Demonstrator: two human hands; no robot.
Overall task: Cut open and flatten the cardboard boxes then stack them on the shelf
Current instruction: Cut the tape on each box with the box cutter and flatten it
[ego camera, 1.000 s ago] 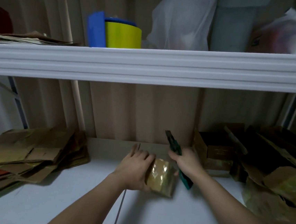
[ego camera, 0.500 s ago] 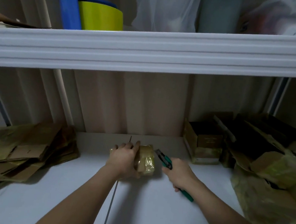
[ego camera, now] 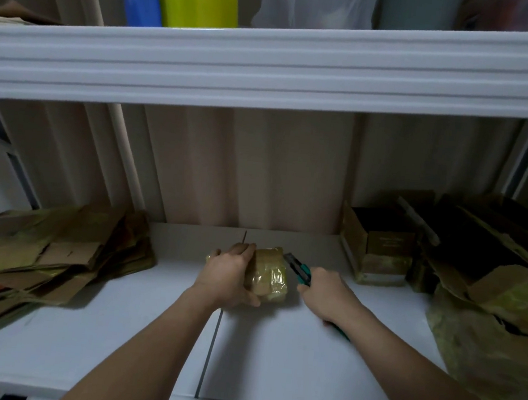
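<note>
The left hand (ego camera: pixel 228 273) wraps its grip round a small taped box (ego camera: pixel 269 274), probably light and slippery; the right hand (ego camera: pixel 323 294) clasps a knife (ego camera: pixel 298 267) just beside it.

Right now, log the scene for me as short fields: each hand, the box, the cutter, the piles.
left hand: grips small taped box
small taped box: on white shelf, between the hands
right hand: holds green utility knife
green utility knife: tip at box's right top edge
flattened cardboard stack: left
uncut boxes: right
</note>
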